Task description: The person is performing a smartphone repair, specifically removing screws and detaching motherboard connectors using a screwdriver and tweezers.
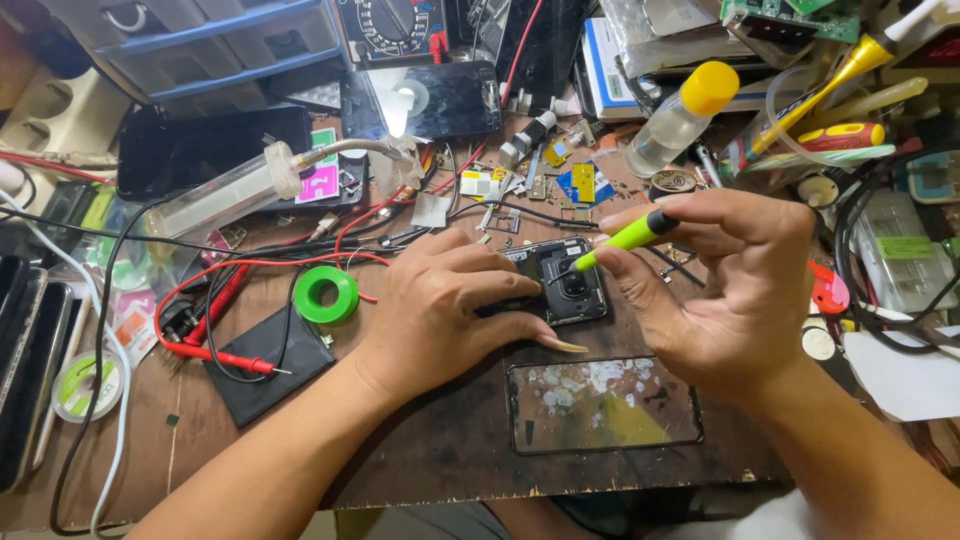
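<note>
Two hands meet over an opened phone (556,281) near the middle of my cluttered bench (420,450). Going left to right: my left hand (440,300) lies flat on the phone, fingers pressed together, steadying it. My right hand (735,285) pinches a green screwdriver (625,240), tip down by the camera. I judge I'm mid-screw; next calls for a steady, upright turn. Farther right, a yellow-capped bottle (680,118) lies tilted, holding clear liquid.

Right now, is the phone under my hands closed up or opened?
Opened: the phone shows bare internals, its glass panel lies apart, and the right hand holds a green screwdriver to it.
</note>
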